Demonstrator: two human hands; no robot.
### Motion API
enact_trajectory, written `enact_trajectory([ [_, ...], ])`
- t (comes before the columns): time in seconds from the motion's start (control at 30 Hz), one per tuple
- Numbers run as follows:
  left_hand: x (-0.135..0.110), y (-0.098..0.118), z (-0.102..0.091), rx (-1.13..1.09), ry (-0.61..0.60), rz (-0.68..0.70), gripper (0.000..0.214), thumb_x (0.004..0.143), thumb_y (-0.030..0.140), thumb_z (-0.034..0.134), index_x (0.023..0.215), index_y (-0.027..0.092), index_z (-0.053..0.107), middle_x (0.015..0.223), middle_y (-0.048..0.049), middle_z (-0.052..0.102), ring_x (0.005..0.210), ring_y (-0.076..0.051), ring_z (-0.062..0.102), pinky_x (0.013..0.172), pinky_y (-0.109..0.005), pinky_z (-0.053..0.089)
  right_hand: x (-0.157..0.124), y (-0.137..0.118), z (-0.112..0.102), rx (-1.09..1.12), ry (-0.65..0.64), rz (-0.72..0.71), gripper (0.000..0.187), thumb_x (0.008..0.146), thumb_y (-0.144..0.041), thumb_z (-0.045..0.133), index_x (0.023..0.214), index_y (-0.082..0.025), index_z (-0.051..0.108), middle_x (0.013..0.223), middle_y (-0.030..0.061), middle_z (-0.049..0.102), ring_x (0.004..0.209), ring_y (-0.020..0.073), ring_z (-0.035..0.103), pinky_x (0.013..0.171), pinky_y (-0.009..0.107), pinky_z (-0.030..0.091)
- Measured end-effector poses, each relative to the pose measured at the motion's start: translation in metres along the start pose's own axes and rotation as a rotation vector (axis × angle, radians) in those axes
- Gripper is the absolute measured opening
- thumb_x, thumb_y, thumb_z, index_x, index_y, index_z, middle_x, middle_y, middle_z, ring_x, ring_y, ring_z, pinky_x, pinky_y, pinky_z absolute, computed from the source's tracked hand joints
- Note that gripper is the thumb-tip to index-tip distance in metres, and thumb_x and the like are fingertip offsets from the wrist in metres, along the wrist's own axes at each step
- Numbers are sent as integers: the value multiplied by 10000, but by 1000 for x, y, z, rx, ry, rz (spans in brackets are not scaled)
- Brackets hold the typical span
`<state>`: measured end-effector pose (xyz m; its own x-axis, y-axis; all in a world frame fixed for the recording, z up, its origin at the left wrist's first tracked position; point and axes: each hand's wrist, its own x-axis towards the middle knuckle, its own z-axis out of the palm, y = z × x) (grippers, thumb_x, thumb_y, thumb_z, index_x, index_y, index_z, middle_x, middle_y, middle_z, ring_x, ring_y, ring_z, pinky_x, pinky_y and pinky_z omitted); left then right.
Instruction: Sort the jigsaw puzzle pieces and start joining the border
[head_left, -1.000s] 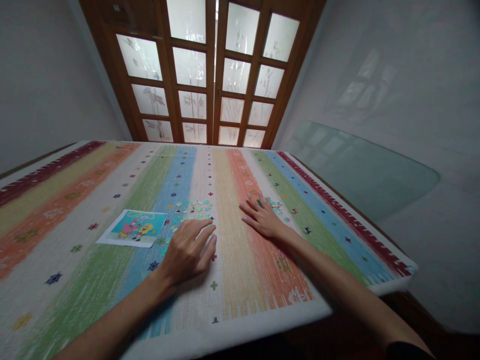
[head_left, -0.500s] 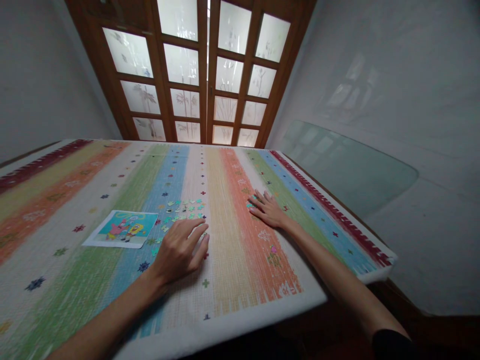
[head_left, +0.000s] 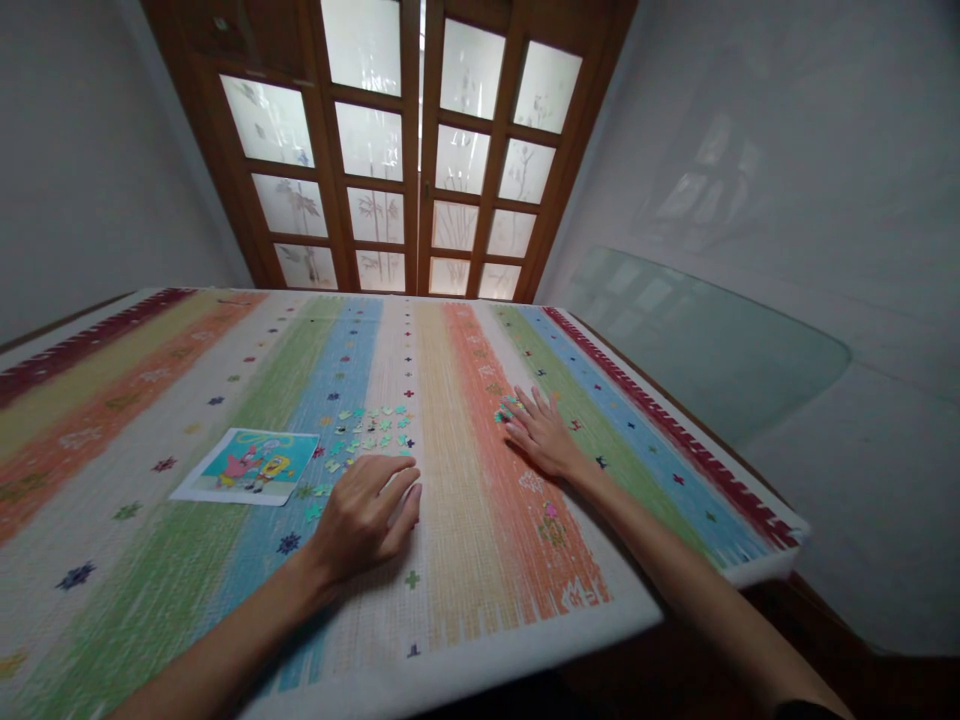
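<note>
Several small teal and green jigsaw pieces lie loosely spread on the striped tablecloth, just beyond my left hand. That hand rests on the cloth, loosely bent, with a gap between thumb and forefinger and nothing visible in it. To the right, my right hand lies palm down with fingers apart on the orange and white stripes. A small cluster of jigsaw pieces shows at its fingertips, partly hidden by them. Left of my left hand is a printed cartoon picture, flat on the cloth.
The table is covered by a striped cloth printed with small motifs that resemble pieces. A pink spot lies near the front right. Behind stand wooden glazed doors; a glass panel leans on the right wall.
My right hand has shifted slightly, and more of the pieces at its fingertips show. My left hand keeps nearly the same pose. The whole view has tilted up a little.
</note>
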<state>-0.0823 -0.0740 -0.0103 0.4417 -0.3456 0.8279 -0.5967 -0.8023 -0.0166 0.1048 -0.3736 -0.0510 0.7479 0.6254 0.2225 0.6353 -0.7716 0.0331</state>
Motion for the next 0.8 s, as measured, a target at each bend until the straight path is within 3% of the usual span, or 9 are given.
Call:
enact_trajectory([
  [0.13,0,1,-1,-4,11,12,112,949,93,558,985,143,652,903,-107,744,796,-229,693,701,-376,565,-47,-30,-7,65,23,-94,576,1111,-480,288,1640,-255,321,1729,63,190,1599,323,41,1265,619,125],
  [0.3,0,3,1,-8,11,20,118,949,102,553,963,148,661,895,-103,747,785,-219,696,690,-363,565,-78,-48,-3,57,-48,-273,551,1110,-517,320,1637,-359,295,1728,9,204,1601,292,48,1281,587,76],
  [0.47,1,-17,-11,111,97,3,113,901,108,604,923,190,680,858,-64,750,746,-212,702,676,-350,571,-52,-26,11,47,-51,-213,578,1110,-540,273,1638,-308,309,1732,47,176,1601,303,19,1274,602,93],
  [0.67,-5,-67,-33,310,191,-231,182,960,172,539,829,216,658,814,-47,738,731,-215,712,670,-342,557,-10,0,19,22,-47,-104,591,1103,-530,272,1611,-256,397,1738,89,150,1590,373,-15,1244,655,130],
  [0.8,-11,-85,-38,394,186,-315,234,987,225,504,795,223,640,791,-38,725,703,-213,695,635,-330,513,15,16,26,-10,-50,-34,603,1089,-511,294,1616,-233,391,1721,108,225,1592,369,46,1246,635,138],
])
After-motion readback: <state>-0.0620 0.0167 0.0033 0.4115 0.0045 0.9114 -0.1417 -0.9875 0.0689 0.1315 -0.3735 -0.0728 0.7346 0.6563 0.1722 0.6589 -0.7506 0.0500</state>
